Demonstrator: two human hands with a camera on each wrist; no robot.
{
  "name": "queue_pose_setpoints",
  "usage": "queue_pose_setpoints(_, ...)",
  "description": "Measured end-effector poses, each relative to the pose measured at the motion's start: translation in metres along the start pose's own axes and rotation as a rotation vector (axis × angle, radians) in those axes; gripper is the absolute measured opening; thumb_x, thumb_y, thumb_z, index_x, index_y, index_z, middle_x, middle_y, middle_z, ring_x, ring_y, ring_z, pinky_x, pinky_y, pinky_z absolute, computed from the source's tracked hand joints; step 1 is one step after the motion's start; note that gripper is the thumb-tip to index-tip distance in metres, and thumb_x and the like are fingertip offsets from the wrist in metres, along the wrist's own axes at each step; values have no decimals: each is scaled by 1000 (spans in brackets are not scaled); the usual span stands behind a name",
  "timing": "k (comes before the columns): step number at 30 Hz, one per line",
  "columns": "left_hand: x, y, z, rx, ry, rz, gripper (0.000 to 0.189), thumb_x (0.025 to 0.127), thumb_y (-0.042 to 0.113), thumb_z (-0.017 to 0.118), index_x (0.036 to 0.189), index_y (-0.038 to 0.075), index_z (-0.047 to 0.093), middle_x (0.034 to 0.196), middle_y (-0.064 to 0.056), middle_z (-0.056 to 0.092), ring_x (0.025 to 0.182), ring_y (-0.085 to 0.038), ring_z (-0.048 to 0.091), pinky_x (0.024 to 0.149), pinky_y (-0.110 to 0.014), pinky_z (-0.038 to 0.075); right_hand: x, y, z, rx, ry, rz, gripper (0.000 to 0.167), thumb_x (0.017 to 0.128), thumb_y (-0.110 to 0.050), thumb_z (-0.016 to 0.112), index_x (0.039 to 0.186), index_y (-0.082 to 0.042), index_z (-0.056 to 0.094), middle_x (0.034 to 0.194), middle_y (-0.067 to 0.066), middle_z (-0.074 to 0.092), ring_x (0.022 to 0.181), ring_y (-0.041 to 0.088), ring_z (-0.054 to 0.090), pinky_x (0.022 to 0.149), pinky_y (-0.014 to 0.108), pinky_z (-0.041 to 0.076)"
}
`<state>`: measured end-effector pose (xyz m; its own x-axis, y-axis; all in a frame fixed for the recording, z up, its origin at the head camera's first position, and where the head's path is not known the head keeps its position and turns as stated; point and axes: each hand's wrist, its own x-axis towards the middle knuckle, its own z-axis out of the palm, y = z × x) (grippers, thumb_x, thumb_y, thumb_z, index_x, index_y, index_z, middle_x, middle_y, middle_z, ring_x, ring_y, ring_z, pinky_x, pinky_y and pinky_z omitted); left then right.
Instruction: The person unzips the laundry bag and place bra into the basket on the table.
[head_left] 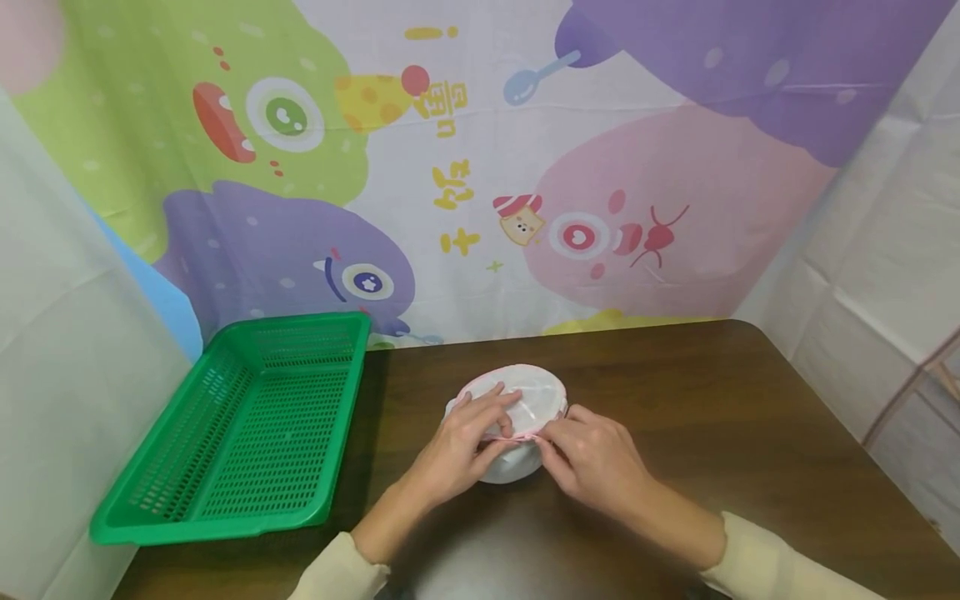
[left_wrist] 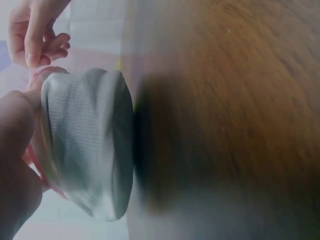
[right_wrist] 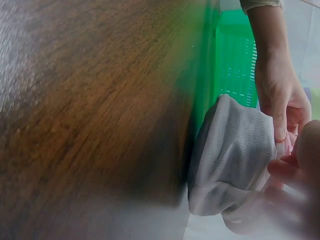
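Head view: a person's two hands are working at a round white mesh bag point(head_left: 507, 472) w/ pink trim point(head_left: 517, 437), which is sitting approx. mid-desk, toward the person, to the R of a green basket point(head_left: 285, 433) and well apart from it. The L hand point(head_left: 463, 437) is pinching the near edge of the bag's top betw. thumb & index, thumb on the outer side, w/ the other fingers spreading loosely over the top panel. The R hand point(head_left: 600, 462) is pinching the pink edge just beside it, thumb & index closing on the trim, remaining fingers curling in; whether it's gripping a zip pull or just the trim, can't tell. Both hands are nearly meeting at the near rim.

L wrist view is showing the bag's soft side creasing, its base facing the desk point(head_left: 697, 383). R wrist view is showing similar folds, w/ the basket standing behind.

Basket is lying lengthwise at the L side of the desk, slotted floor showing. Behind, a cartoon-print cloth point(head_left: 465, 283) is hanging, w/ yellow lettering & green, purple & pink creatures. Cream sleeves point(head_left: 776, 560) are covering the forearms partway.
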<state>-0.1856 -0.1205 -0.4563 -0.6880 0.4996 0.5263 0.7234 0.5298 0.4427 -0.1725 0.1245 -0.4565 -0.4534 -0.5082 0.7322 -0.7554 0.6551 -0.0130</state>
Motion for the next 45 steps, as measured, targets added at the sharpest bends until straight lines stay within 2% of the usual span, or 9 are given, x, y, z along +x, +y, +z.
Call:
queue_pose_setpoints(15, 2, 6, 5, 20, 8, 1, 26, 96, 21, 91, 97, 15, 66, 150, -12, 77, 151, -40, 66, 120, -81, 47, 2, -6, 2, 10, -4, -7, 10, 88, -13, 82, 82, -16, 74, 72, -7, 70, 70, 9, 61, 54, 22, 48)
queue_pose_setpoints(23, 1, 7, 2, 28, 12, 9, 25, 95, 19, 91, 95, 16, 66, 149, -12, 77, 149, -41, 67, 119, -82, 47, -1, -5, 1, 10, -6, -5, 11, 88, -13, 83, 84, -16, 73, 73, -8, 70, 72, 11, 63, 56, 24, 50)
queue_pose_setpoints(30, -2, 6, -1, 36, 23, 12, 25, 95, 16, 90, 95, 16, 65, 148, -13, 78, 148, -42, 68, 118, -85, 46, -3, 0, -2, 17, 7, 3, 11, 86, -13, 84, 85, -16, 73, 72, -8, 68, 66, 9, 56, 53, 21, 44)
queue_pose_setpoints(37, -1, 6, 0, 66, 31, 17, 26, 95, 18, 91, 95, 16, 65, 147, -12, 78, 146, -40, 70, 118, -82, 48, -1, -1, -3, 21, 7, -3, 9, 87, -13, 83, 86, -15, 74, 73, -7, 69, 67, 9, 56, 53, 22, 45)
queue_pose_setpoints(45, 3, 9, 5, 105, 29, 14, 27, 95, 24, 92, 96, 17, 66, 147, -9, 79, 147, -36, 70, 119, -76, 51, 1, -4, -2, 26, 16, -14, 11, 87, -11, 80, 81, -15, 72, 70, -8, 67, 68, 9, 58, 53, 23, 47)
